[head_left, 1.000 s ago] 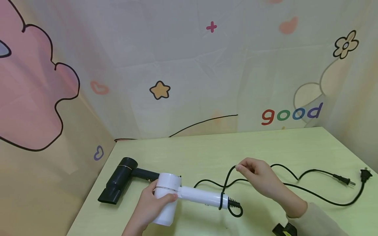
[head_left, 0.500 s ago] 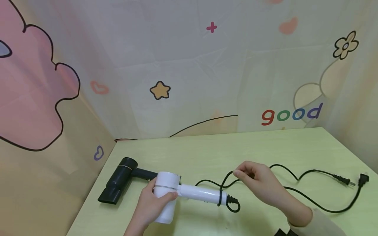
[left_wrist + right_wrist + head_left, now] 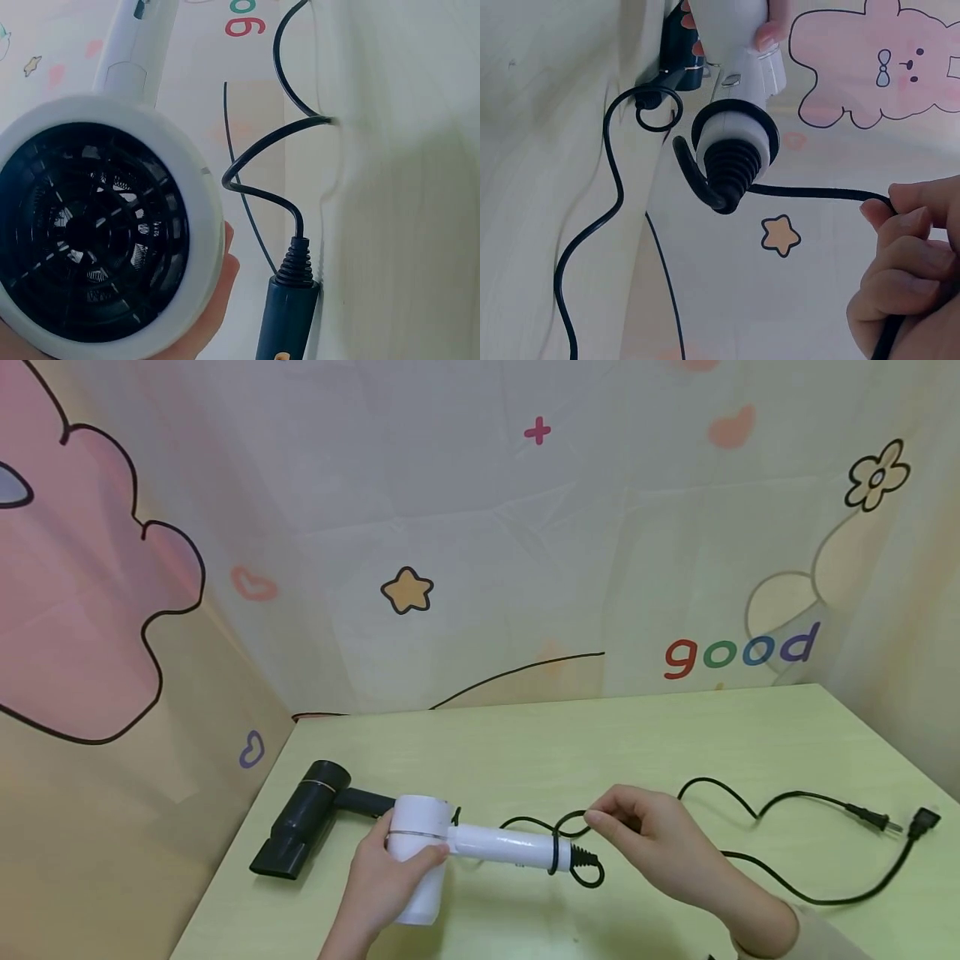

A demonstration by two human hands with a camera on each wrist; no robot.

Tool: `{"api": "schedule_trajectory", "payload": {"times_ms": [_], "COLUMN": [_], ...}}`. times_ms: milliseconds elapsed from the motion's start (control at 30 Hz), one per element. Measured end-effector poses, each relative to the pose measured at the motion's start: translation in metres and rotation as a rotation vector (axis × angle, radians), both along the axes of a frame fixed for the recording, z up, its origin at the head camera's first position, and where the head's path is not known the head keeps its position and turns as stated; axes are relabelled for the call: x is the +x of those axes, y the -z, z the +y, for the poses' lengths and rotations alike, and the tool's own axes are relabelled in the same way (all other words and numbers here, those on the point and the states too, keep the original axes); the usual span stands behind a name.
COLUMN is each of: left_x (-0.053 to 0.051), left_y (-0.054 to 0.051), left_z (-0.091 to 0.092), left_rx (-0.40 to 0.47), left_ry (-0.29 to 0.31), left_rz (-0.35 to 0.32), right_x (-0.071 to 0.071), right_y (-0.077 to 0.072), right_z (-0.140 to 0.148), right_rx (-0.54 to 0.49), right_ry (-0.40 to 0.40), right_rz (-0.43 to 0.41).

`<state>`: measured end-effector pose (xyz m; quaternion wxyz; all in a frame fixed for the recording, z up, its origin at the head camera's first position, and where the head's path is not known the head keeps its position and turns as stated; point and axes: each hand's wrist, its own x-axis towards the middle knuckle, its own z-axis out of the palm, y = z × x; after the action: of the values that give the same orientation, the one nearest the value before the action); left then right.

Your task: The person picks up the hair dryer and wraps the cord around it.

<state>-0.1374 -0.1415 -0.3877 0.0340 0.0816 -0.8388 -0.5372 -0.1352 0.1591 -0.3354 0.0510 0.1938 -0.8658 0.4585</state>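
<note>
My left hand (image 3: 384, 878) grips the barrel of a white hair dryer (image 3: 510, 846), whose handle points right above the table. Its round black grille (image 3: 94, 232) faces the left wrist camera. One turn of black cord (image 3: 555, 853) wraps the handle near its end, beside a small loop at the ribbed strain relief (image 3: 733, 169). Between thumb and fingertips my right hand (image 3: 660, 843) pinches the cord, which runs taut from the handle in the right wrist view. Behind the white dryer lies a black hair dryer (image 3: 300, 818), its handle end hidden.
On the pale green table (image 3: 675, 727) a black cord ends in a two-pin plug (image 3: 870, 816). Another plug (image 3: 924, 821) sits at the right edge, on a cord passing under my right forearm. A printed curtain (image 3: 480, 527) hangs behind and beside the table.
My right hand has moved down and slightly left, drawing the cord closer to the handle. The white dryer has shifted slightly left and up. The plug at the right edge has moved slightly.
</note>
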Motion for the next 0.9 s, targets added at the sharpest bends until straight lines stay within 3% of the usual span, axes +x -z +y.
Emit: {"api": "schedule_trajectory", "payload": {"times_ms": [667, 900], "left_x": [-0.0023, -0.0032], "left_y": [0.0001, -0.0015], "left_z": [0.0045, 0.0058], "left_rx": [0.018, 0.020], "left_ry": [-0.104, -0.141], "left_rz": [0.036, 0.039], "right_x": [0.0060, 0.0056], "right_y": [0.0013, 0.0043], "right_z": [-0.0038, -0.0029], "right_rx": [-0.005, -0.009], "right_ry": [-0.043, -0.092], "right_rz": [0.041, 0.030]}}
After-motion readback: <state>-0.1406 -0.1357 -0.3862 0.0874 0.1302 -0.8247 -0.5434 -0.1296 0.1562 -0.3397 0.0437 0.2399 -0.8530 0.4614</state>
